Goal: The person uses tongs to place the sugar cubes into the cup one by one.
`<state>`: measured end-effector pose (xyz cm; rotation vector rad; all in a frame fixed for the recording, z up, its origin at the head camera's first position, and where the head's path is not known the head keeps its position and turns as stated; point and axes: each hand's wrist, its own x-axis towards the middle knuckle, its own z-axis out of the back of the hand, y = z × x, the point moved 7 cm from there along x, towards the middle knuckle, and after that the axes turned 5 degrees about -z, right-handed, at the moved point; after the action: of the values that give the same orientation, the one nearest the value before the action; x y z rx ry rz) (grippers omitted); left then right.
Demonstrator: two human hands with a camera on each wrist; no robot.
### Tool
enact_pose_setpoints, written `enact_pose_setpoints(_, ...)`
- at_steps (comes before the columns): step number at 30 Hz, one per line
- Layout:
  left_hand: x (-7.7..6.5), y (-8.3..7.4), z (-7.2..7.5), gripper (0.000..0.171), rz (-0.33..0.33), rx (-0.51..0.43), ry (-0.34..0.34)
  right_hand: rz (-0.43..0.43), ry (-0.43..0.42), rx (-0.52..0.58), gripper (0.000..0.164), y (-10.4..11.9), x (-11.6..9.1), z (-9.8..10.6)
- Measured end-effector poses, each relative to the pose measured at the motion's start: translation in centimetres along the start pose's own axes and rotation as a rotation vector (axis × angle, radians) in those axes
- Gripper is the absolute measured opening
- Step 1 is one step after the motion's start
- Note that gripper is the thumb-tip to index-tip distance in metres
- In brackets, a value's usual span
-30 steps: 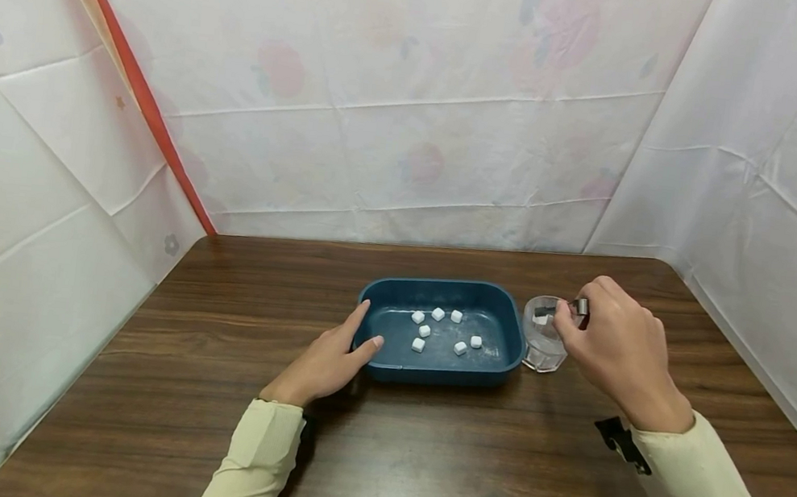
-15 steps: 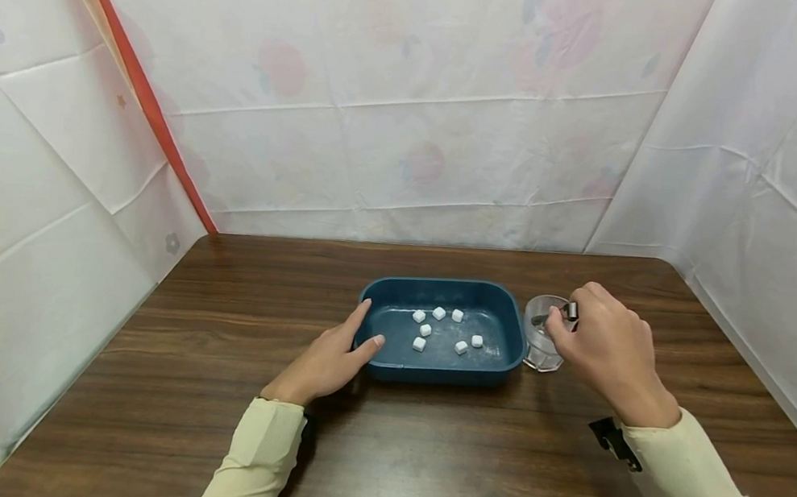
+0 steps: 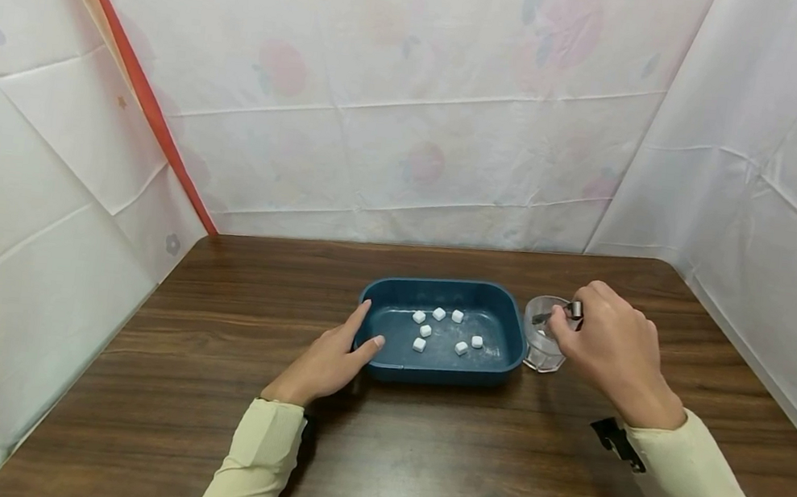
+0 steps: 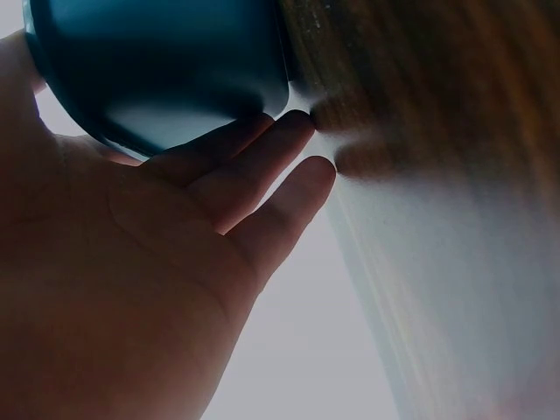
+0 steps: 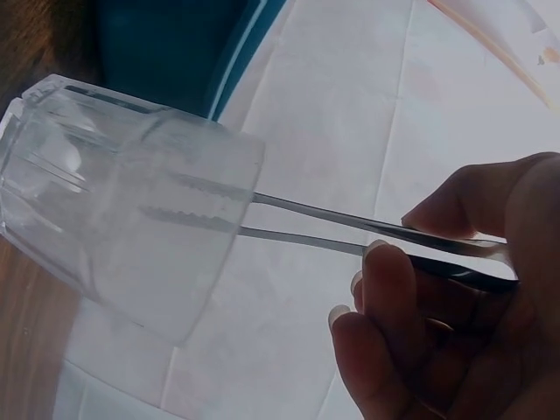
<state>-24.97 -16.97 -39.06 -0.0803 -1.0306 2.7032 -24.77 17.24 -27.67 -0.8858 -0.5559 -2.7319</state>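
My right hand (image 3: 610, 344) holds small metal tongs (image 3: 577, 309) between thumb and fingers at the right. Their serrated tips reach down inside a clear faceted glass (image 5: 131, 201), slightly apart with nothing between them. Something white (image 5: 66, 162) shows through the glass near its bottom. Left of the glass stands a dark blue rectangular tray (image 3: 436, 376) with several white cubes (image 3: 425, 331) spread over its floor. My left hand (image 3: 324, 362) rests at the tray's left end, thumb at the rim. In the left wrist view its straight fingers (image 4: 293, 201) lie along the outer wall.
The brown wood-grain table (image 3: 420, 461) extends around the tray. White patterned sheeting (image 3: 414, 104) hangs behind and along both sides, with a red strip (image 3: 139, 83) at the left. The glass stands close beside the tray's right end.
My right hand lowered the tongs with a white cube into the glass and let it go; the tongs have since risen slightly. The left hand and tray stay in place.
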Motion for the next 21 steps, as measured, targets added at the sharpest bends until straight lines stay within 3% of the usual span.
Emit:
enact_pose_setpoints(8,0.0,-0.1,0.0,0.077,-0.009,-0.008,-0.002,-0.027,-0.005,0.008,0.023,0.2,0.0,0.9)
enact_pose_setpoints(21,0.0,-0.1,-0.1,0.077,-0.011,-0.008,-0.004,-0.066,-0.085,0.037,0.024,0.8,-0.3,2.9)
